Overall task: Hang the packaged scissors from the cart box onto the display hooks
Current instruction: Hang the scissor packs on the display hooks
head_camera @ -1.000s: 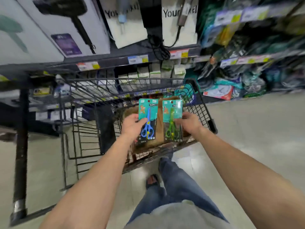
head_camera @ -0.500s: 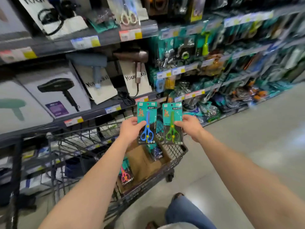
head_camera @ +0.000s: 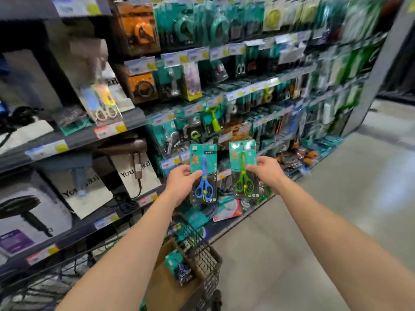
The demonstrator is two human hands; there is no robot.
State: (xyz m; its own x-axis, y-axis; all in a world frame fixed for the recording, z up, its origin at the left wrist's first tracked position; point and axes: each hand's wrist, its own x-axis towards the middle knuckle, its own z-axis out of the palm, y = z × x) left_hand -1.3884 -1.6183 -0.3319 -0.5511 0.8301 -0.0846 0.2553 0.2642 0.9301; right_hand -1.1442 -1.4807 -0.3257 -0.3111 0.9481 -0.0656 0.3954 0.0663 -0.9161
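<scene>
My left hand (head_camera: 180, 184) grips a teal card pack of blue scissors (head_camera: 204, 173) by its left edge. My right hand (head_camera: 266, 171) pinches a matching pack of green scissors (head_camera: 243, 168) by its right edge. Both packs are held upright, side by side, in front of the lower rows of the hook display (head_camera: 253, 90), apart from it. Below them stands the wire cart (head_camera: 205, 254) with a brown cardboard box (head_camera: 166, 286) inside; another teal scissors pack (head_camera: 174, 260) stands in the box.
Shelves with boxed hair dryers (head_camera: 29, 212) fill the left side. The hook wall of teal packaged goods runs to the right, with price tags along each rail. Loose packs (head_camera: 228, 213) lie on the bottom ledge. Grey aisle floor (head_camera: 336, 221) lies to the right.
Both hands lifted the two scissors packs up from over the cart and carry them toward the hook display. The view swung up and right, from the cart to the hooks.
</scene>
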